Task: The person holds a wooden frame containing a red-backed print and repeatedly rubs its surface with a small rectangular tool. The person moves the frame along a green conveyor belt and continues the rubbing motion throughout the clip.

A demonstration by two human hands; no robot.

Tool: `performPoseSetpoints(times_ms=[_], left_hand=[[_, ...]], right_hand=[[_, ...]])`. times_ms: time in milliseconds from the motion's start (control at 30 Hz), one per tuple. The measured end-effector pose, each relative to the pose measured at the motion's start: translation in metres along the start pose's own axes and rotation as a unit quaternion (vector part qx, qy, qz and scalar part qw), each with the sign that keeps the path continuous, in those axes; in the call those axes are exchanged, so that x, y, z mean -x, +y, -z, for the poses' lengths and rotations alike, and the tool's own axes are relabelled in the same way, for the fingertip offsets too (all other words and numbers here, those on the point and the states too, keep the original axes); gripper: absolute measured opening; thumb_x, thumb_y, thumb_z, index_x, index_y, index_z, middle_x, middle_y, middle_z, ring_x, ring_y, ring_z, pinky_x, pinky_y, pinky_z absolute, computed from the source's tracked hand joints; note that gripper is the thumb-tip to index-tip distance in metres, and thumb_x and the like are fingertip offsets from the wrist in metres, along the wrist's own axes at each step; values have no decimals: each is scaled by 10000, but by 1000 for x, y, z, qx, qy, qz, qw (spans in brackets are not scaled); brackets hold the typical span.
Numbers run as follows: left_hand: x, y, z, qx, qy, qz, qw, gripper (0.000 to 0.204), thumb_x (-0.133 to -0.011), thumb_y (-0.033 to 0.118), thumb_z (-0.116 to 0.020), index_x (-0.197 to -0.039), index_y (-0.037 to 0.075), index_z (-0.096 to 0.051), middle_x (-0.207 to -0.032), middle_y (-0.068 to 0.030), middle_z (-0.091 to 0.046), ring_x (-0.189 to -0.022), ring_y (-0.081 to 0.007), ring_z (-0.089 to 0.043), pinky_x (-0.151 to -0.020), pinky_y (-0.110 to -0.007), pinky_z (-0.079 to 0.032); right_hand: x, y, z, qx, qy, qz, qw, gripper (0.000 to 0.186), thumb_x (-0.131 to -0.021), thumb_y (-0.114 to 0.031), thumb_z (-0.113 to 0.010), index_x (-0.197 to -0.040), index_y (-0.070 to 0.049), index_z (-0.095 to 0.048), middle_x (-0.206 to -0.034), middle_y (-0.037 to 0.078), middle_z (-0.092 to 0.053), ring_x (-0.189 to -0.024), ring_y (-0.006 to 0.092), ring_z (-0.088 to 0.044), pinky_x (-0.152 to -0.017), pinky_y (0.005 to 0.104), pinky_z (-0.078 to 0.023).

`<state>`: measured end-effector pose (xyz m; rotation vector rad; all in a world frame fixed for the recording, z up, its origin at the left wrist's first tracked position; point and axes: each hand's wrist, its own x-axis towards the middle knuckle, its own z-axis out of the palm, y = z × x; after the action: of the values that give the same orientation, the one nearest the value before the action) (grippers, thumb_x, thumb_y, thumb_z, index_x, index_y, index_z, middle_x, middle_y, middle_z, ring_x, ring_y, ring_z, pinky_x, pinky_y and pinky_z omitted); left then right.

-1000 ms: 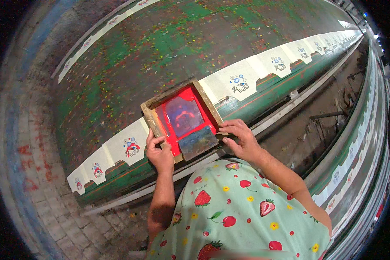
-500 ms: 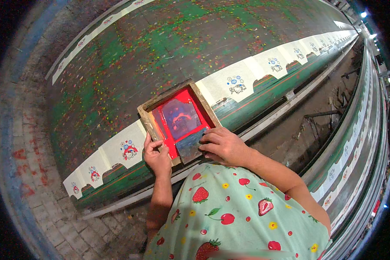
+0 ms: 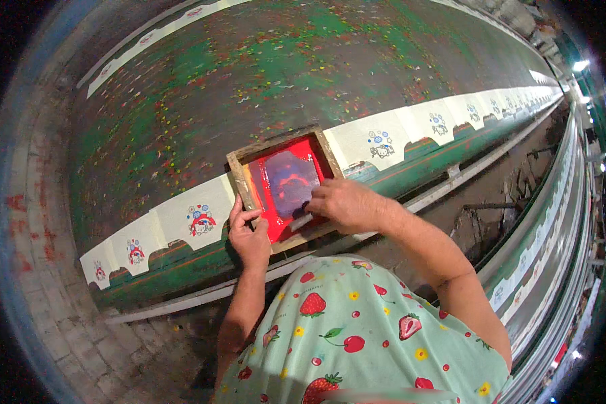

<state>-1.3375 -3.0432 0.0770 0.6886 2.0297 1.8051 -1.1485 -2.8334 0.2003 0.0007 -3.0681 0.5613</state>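
Observation:
A wooden screen-printing frame [image 3: 238, 176] lies over the row of cream pieces at the near edge of the long green table. Red ink surrounds a purplish, see-through mesh window [image 3: 289, 182] inside it. My left hand [image 3: 250, 236] is closed on the frame's left side near its lower corner, thumb on top. Over the frame's lower right, my right hand [image 3: 343, 205] grips a squeegee [image 3: 301, 222], seen nearly edge-on, its blade at the lower part of the mesh. My fingers hide the rest of the squeegee.
To the left, a cream piece [image 3: 198, 221] bears a cartoon print with red. Pieces on the right, such as this cream piece [image 3: 380, 145], show blue and black only. The green table [image 3: 202, 101] is ink-speckled. A metal rail [image 3: 424, 209] runs along its near side.
My right hand has moved inward over the frame. The squeegee has turned from showing its broad face to nearly edge-on, uncovering red ink below the mesh. My left hand keeps its hold.

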Motion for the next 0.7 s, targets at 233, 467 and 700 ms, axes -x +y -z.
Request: performPoseSetpoints(times_ms=[233, 467, 700], left_hand=[[-1, -3, -4, 89, 8, 25, 996, 159, -1002, -126, -692, -1071, -12, -780, -1725, -275, -520, -1550, -325, -580, -1236, -409, -500], [-1, 3, -4, 28, 7, -12, 1000, 187, -955, -132, -689, -1041, 8, -779, -1683, -279, -566, -1536, -359, -595, -1249, -443, -487], [-1, 5, -5, -50, 18, -60, 997, 206, -915, -117, -694, -1014, 37, -790, -1617, -284, -631, -1501, -405, -613, -1272, -490, -449]], right_hand=[[-64, 58, 12, -13, 11, -63, 998, 339, -928, -46, -743, -1265, -52, -780, -1195, 190, -741, -1186, 435, -700, -1017, 535, -584], [-81, 60, 1, 8, 51, -107, 993, 464, -845, -5, -759, -1307, -52, -773, -1252, 171, -735, -1236, 425, -677, -1062, 527, -569], [-32, 3, -28, 63, 49, -102, 992, 530, -796, -58, -780, -1325, -84, -764, -1294, 123, -703, -1219, 380, -650, -1058, 511, -539]])
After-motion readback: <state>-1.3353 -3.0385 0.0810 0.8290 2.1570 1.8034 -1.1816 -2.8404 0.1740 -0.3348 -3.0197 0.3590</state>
